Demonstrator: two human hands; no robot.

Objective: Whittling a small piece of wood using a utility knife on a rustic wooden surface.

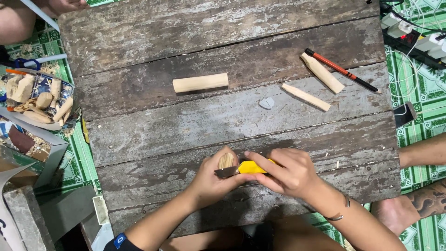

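The worktop (153, 135) is a low slab of grey, weathered planks, scarred and dusted with pale shavings, set on a green patterned mat (418, 121). At its near edge the two hands meet: the left hand (214, 182) is closed around a short stub of pale wood (226, 161), its rounded end poking up above the fingers, and the right hand (287, 173) grips a yellow-handled knife (241, 169) whose blade lies against the stub just below its tip. Beyond the hands, near the middle of the planks, lies a short wooden dowel (200, 82); beyond and to the right of the right hand are two tapered wood pieces (306, 97), a red and black pencil (341, 70) touching the thicker one, and a small grey chip (266, 102). Well to the left of the left hand, off the planks, sits a bag of wood scraps (39, 100). Far right, a power strip with white plugs (416, 39) rests on the mat, and another person's arm (425, 151) reaches in there.
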